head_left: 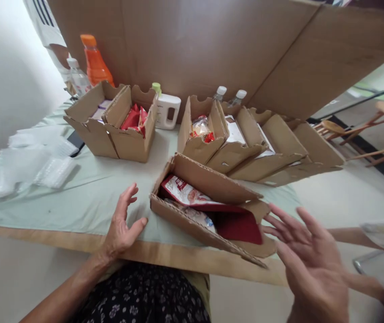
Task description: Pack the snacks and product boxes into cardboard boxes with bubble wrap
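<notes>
While my left hand [121, 226] and right hand [315, 255] hold their fingers apart, one cardboard box [214, 178] lies between them, at least two packets [190, 192] inside (one red-and-white); one orange-capped bottle [96, 65] stands farther back.

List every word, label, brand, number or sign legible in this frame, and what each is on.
None reads clearly enough to quote.
Red-and-white packet in the nearest cardboard box: pale characters on red, too blurred.
Paler packet beside it: printed, no wording legible.
White jug: small dark lettering, too small.
Clear bottle at far left: reddish print, too blurred.
</notes>
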Demonstrator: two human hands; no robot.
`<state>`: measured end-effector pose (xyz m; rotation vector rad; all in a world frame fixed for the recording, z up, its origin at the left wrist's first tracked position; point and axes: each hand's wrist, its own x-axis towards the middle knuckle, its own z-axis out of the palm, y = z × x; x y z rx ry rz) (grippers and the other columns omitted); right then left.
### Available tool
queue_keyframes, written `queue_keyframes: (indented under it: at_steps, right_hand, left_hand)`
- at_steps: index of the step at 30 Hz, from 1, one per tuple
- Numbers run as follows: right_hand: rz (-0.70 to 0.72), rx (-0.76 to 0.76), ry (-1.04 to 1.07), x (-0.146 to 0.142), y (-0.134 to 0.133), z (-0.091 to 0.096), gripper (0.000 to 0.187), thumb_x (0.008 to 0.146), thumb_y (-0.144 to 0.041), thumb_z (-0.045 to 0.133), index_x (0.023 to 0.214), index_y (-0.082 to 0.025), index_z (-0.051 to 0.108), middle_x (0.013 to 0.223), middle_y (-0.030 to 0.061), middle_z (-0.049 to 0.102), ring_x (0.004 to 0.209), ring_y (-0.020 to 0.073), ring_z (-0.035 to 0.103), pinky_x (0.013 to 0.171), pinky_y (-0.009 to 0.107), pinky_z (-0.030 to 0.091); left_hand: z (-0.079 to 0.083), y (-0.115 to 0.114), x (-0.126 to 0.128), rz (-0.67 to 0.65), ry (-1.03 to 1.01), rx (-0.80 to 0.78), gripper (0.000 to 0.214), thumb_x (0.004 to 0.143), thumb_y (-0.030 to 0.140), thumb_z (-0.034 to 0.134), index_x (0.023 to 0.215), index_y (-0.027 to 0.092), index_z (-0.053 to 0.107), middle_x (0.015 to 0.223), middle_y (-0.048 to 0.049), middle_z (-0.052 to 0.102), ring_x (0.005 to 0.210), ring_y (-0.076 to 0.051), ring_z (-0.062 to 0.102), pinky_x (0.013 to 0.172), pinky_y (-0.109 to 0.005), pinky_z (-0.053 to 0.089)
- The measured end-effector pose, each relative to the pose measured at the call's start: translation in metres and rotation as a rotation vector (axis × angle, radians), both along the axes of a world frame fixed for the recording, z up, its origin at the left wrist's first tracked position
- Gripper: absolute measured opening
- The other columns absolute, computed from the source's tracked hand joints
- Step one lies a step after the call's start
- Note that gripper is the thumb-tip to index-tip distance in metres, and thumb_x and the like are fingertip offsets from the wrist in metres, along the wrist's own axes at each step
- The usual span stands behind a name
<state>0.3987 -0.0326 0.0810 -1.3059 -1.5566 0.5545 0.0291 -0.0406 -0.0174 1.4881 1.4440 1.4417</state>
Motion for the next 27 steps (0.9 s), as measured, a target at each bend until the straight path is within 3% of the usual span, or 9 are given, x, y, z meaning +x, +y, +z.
queue_keyframes:
  at_steps: [2, 4, 7, 11, 16, 19, 21, 23, 27]
  right_hand:
    - [0.099, -0.127, 0.053, 0.016, -0.017, -0.018, 0.071, 0.095, -0.040, 0.068, 0.160, -0.033, 0.041, 0.150, 0.0084, 0.062, 0.124, 0.0292, 0.069, 0.087, 0.036, 0.060]
    - [0.181, -0.221, -0.007, 0.018, -0.029, -0.039, 0.069, 0.092, -0.049, 0.069, 0.155, -0.028, 0.050, 0.144, 0.0111, 0.067, 0.121, 0.0326, 0.070, 0.087, 0.038, 0.061]
    - [0.149, -0.305, -0.177, 0.003, -0.030, -0.066, 0.054, 0.085, -0.056, 0.073, 0.127, -0.021, 0.071, 0.116, 0.0134, 0.078, 0.109, 0.0360, 0.072, 0.093, 0.046, 0.059]
    - [0.037, -0.321, -0.223, -0.020, 0.015, -0.078, 0.043, 0.088, -0.058, 0.065, 0.104, -0.019, 0.073, 0.102, 0.0147, 0.078, 0.099, 0.0358, 0.072, 0.095, 0.052, 0.056]
    - [0.035, -0.253, -0.084, -0.030, 0.094, -0.078, 0.047, 0.083, -0.057, 0.067, 0.110, -0.018, 0.065, 0.105, 0.0144, 0.075, 0.094, 0.0311, 0.070, 0.088, 0.049, 0.058]
    - [-0.075, -0.203, -0.017, -0.034, 0.106, -0.093, 0.051, 0.085, -0.056, 0.064, 0.122, -0.019, 0.061, 0.117, 0.0142, 0.072, 0.099, 0.0284, 0.070, 0.089, 0.047, 0.057]
    - [-0.158, -0.228, -0.076, -0.033, 0.095, -0.108, 0.061, 0.087, -0.059, 0.060, 0.132, -0.018, 0.059, 0.128, 0.0169, 0.068, 0.109, 0.0311, 0.068, 0.093, 0.050, 0.056]
    - [-0.189, -0.269, -0.231, -0.028, 0.074, -0.125, 0.072, 0.086, -0.063, 0.058, 0.138, -0.014, 0.058, 0.136, 0.0220, 0.065, 0.121, 0.0373, 0.064, 0.100, 0.056, 0.052]
    - [-0.149, -0.139, -0.479, -0.019, 0.033, -0.151, 0.071, 0.093, -0.065, 0.047, 0.129, -0.007, 0.065, 0.145, 0.0275, 0.058, 0.133, 0.0448, 0.056, 0.112, 0.063, 0.041]
  left_hand:
    - [-0.003, -0.006, 0.007, -0.099, 0.021, -0.008, 0.082, 0.090, 0.030, 0.067, 0.163, 0.032, 0.030, 0.170, -0.0093, 0.033, 0.154, -0.036, 0.036, 0.123, -0.055, 0.036]
    - [-0.008, -0.010, 0.015, -0.145, 0.023, -0.053, 0.083, 0.090, 0.031, 0.066, 0.164, 0.032, 0.028, 0.169, -0.0096, 0.034, 0.154, -0.037, 0.036, 0.124, -0.057, 0.035]
    - [-0.014, -0.010, 0.026, -0.182, 0.008, -0.132, 0.076, 0.090, 0.034, 0.065, 0.160, 0.028, 0.035, 0.159, -0.0132, 0.047, 0.146, -0.038, 0.047, 0.121, -0.058, 0.039]
    - [-0.017, 0.008, 0.037, -0.185, -0.019, -0.160, 0.076, 0.089, 0.040, 0.067, 0.157, 0.023, 0.038, 0.153, -0.0161, 0.052, 0.139, -0.037, 0.052, 0.119, -0.059, 0.040]
    - [-0.019, 0.054, 0.051, -0.156, 0.006, -0.130, 0.092, 0.083, 0.036, 0.069, 0.163, 0.020, 0.026, 0.164, -0.0182, 0.040, 0.147, -0.039, 0.045, 0.123, -0.060, 0.035]
    - [-0.019, 0.066, 0.050, -0.192, 0.083, -0.116, 0.091, 0.082, 0.031, 0.068, 0.163, 0.022, 0.028, 0.166, -0.0155, 0.039, 0.148, -0.036, 0.046, 0.122, -0.056, 0.039]
    - [-0.021, 0.062, 0.038, -0.200, 0.181, -0.102, 0.082, 0.083, 0.027, 0.066, 0.159, 0.022, 0.038, 0.162, -0.0142, 0.047, 0.147, -0.034, 0.048, 0.121, -0.053, 0.042]
    - [-0.021, 0.051, 0.013, -0.113, 0.316, -0.072, 0.066, 0.085, 0.024, 0.064, 0.150, 0.022, 0.052, 0.155, -0.0138, 0.055, 0.144, -0.032, 0.051, 0.120, -0.052, 0.044]
    - [-0.014, 0.027, -0.073, 0.356, 0.639, -0.033, 0.040, 0.090, 0.026, 0.060, 0.129, 0.021, 0.066, 0.141, -0.0155, 0.063, 0.136, -0.033, 0.055, 0.119, -0.056, 0.041]
